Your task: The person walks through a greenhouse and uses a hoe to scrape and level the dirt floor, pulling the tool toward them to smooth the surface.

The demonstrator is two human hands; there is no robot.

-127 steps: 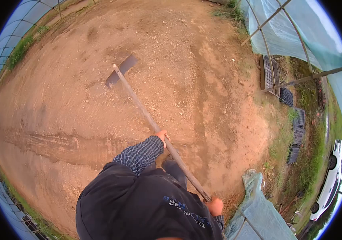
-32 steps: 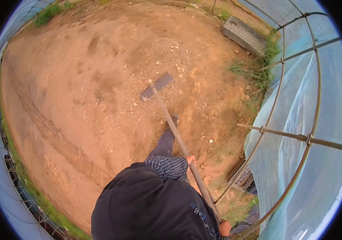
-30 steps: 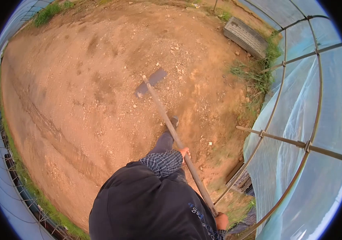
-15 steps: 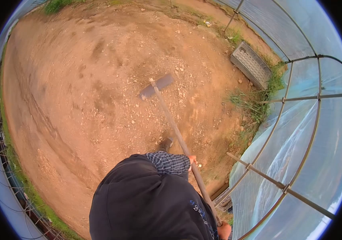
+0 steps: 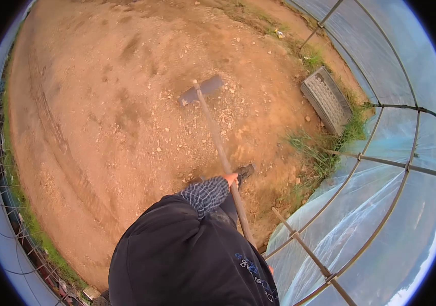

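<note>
Left hand [image 5: 231,179] is wrapped around the wooden handle [image 5: 217,137] about midway along it; the hoe blade [image 5: 201,91] rests on stony soil [image 5: 100,117] at 11 o'clock from that hand; right hand [image 5: 270,268] shows only as a sliver at 5 o'clock, its grip impossible to tell; a dark shoe [image 5: 245,172] sits just at 3 o'clock; a grey tray [image 5: 326,99] lies at 2 o'clock beside plastic sheeting [image 5: 381,214].

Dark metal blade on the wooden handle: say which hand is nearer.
Left. The left hand grips the long wooden handle midway from the dark metal blade; the right hand, mostly hidden, is at its end.
</note>
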